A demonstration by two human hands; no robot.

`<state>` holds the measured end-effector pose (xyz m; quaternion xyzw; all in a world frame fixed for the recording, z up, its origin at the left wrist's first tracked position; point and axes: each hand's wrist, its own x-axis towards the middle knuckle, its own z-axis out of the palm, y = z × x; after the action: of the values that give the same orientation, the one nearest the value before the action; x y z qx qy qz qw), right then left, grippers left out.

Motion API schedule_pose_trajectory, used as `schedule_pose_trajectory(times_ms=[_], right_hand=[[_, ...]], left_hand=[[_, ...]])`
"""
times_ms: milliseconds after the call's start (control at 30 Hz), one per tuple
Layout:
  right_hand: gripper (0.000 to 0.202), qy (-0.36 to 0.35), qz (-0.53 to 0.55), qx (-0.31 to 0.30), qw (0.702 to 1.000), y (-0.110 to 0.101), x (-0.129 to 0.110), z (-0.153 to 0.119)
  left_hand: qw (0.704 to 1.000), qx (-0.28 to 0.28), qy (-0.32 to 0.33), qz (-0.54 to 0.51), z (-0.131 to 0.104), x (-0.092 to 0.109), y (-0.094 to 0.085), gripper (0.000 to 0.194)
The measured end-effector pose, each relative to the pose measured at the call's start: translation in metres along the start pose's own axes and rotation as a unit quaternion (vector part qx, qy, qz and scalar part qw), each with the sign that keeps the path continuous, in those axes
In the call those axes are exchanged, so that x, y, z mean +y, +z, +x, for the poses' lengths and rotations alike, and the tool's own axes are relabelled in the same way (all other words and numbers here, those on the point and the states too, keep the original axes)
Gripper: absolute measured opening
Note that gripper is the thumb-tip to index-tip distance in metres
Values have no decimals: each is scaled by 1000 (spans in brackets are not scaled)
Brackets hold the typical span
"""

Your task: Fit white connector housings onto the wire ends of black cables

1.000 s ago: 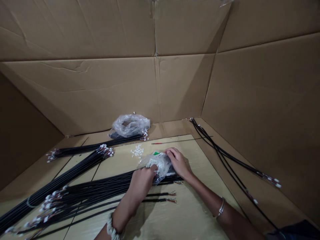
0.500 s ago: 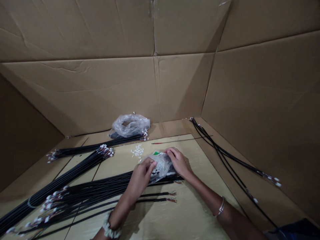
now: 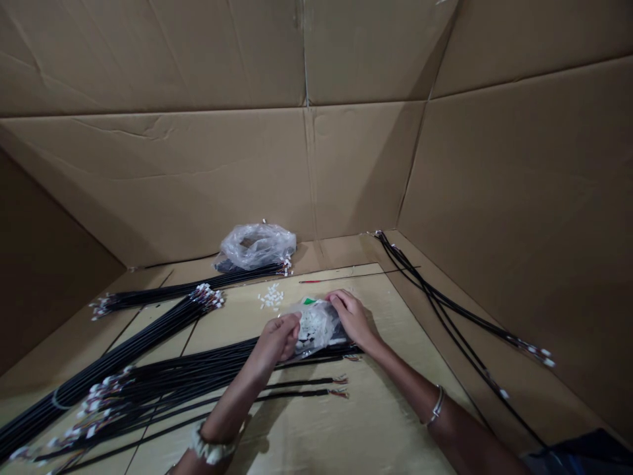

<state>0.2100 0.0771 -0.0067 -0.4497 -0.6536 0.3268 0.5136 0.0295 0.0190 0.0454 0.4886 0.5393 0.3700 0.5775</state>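
A clear plastic bag (image 3: 321,324) of small white pieces, with a green mark near its top, lies over the ends of a black cable bundle (image 3: 198,367). My left hand (image 3: 279,338) is closed at the left side of the bag, its fingers curled in a pinch on the plastic. At the upper right edge of the bag, my right hand (image 3: 350,316) pinches the film between thumb and fingers. Small white connector housings (image 3: 271,297) lie loose on the board just beyond my left hand.
Another black cable bundle (image 3: 128,349) with white connectors is tied at the left. Behind it lie more cables (image 3: 198,285) and a crumpled clear bag (image 3: 258,245). Loose black cables (image 3: 445,303) run along the right side. Cardboard walls (image 3: 237,165) enclose the board.
My left hand has shifted slightly left and its fingers have curled in, uncovering more of the white pieces in the bag. My right hand stays nearly in place.
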Motion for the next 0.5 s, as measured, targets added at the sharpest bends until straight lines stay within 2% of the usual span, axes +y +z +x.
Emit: schedule_pose_trajectory(times_ms=[33, 100, 133, 200, 233, 300, 500], right_hand=[[24, 0, 0, -1, 1000, 0, 0, 0], [24, 1, 0, -1, 1000, 0, 0, 0], [24, 1, -1, -1, 1000, 1, 0, 0], [24, -1, -1, 0, 1000, 1, -1, 0], [23, -1, -2, 0, 1000, 1, -1, 0], [23, -3, -2, -1, 1000, 1, -1, 0], [23, -2, 0, -5, 1000, 1, 0, -1]], left_hand=[[993, 36, 37, 107, -1, -1, 1, 37], [938, 88, 80, 325, -5, 0, 5, 26], [900, 98, 75, 418, -8, 2, 6, 22], [832, 86, 25, 547, -14, 7, 10, 25], [810, 72, 3, 582, -16, 10, 11, 27], [786, 48, -21, 616, -19, 15, 13, 27], [760, 31, -38, 649, -18, 16, 17, 28]])
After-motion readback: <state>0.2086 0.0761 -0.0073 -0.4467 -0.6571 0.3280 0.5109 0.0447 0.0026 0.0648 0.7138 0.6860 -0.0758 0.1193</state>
